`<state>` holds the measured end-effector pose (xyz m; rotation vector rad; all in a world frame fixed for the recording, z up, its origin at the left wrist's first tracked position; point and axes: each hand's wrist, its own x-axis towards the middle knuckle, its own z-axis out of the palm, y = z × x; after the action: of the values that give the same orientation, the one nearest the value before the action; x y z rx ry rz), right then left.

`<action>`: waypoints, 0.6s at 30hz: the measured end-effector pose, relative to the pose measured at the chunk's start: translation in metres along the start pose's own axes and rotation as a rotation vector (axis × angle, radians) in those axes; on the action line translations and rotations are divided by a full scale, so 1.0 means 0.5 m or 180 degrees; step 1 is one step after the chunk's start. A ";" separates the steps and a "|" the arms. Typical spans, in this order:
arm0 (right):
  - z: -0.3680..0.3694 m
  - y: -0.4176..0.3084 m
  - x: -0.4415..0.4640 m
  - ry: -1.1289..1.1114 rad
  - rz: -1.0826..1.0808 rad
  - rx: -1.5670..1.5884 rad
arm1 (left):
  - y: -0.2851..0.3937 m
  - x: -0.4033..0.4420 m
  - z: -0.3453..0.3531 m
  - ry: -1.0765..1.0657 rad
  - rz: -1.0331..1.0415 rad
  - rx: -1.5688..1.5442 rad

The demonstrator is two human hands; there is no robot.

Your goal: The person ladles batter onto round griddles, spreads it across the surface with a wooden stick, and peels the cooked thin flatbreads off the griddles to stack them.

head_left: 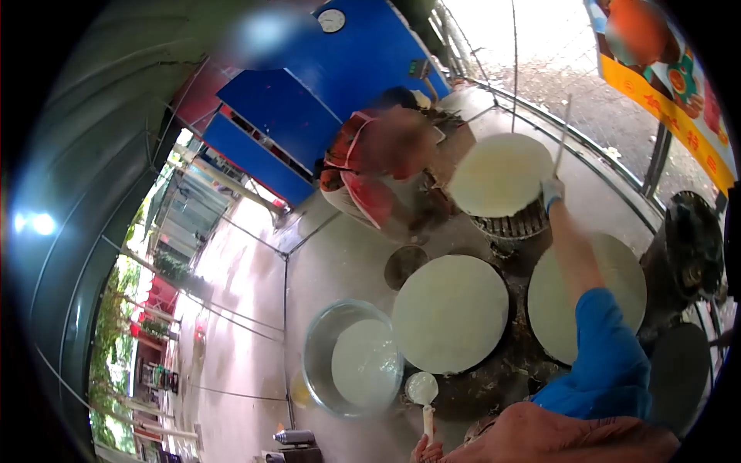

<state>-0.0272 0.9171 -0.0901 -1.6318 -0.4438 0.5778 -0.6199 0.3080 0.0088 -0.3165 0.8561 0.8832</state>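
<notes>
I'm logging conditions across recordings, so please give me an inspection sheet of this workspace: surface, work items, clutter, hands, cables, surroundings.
Surface: grey floor; dark, stained patch between the rounds.
Work items: top round, middle round and right round, all pale; clear bowl holding pale batter.
Clutter: metal canister at the bottom edge; dark object at right, kind unclear.
Hands: left hand holds a ladle; right hand holds a thin stick beside the top round.
Cables: thin dark lines visible; cannot tell whether any are cables.
Surroundings: another person bent low, blue panels, clock, poster.
</notes>
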 end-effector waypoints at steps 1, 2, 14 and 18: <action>-0.009 0.086 0.023 0.0176 -0.0029 -0.0314 | -0.005 -0.001 0.005 0.0050 0.0062 -0.0028; -0.027 0.103 -0.023 0.0290 0.0020 -0.0747 | -0.007 -0.002 0.006 0.0095 0.0125 -0.0059; -0.157 -0.017 -0.409 -0.1877 -0.0314 -0.0496 | 0.068 -0.054 -0.088 -0.2499 -0.0155 -0.2029; -0.024 -0.006 -0.687 -0.2685 -0.1826 -0.1102 | 0.237 -0.089 -0.198 -0.2072 0.1042 -0.0396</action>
<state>-0.2940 0.7047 -0.0461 -1.4092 -1.6447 0.7524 -0.7794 0.3007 -0.0091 0.0179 0.2473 1.2529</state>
